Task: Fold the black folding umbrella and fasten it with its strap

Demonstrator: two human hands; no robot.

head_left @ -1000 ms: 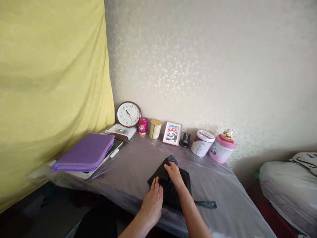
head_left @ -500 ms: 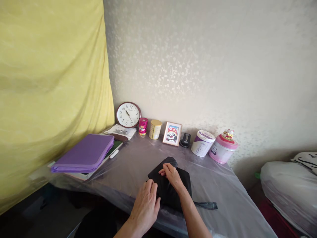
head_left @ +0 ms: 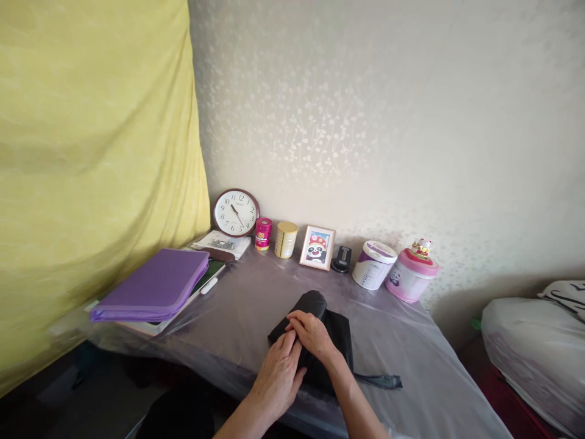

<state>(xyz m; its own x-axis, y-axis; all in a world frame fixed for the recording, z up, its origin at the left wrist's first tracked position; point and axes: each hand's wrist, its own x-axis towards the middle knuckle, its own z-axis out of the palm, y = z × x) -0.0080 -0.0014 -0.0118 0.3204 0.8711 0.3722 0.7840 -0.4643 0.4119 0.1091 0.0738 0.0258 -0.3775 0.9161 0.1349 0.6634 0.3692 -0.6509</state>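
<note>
A black folded piece of fabric (head_left: 340, 329) lies near the table's front edge, with a rolled or thick fold (head_left: 311, 301) at its upper left and a thin dark strap (head_left: 381, 381) trailing out to the right. My left hand (head_left: 280, 372) is on its left side, fingers close together on the fabric and thumb lower down. From the right, my right hand (head_left: 313, 335) reaches over the fabric, its fingers bent and meeting my left fingertips. Both hands appear closed on the fabric, though the parts under the fingers are hidden.
A plastic-covered table (head_left: 237, 305) bears a purple folder (head_left: 155, 283) on the left. Along the wall stand a clock (head_left: 236, 212), a pink can (head_left: 262, 235), a yellow can (head_left: 286, 239), a panda picture frame (head_left: 317, 247), a black stand (head_left: 342, 260) and two tubs (head_left: 373, 266).
My left hand has shifted up and right across the fabric, its fingers straighter. My right hand has come down slightly, so the fingers of both hands now meet. The fabric's left part has changed shape.
</note>
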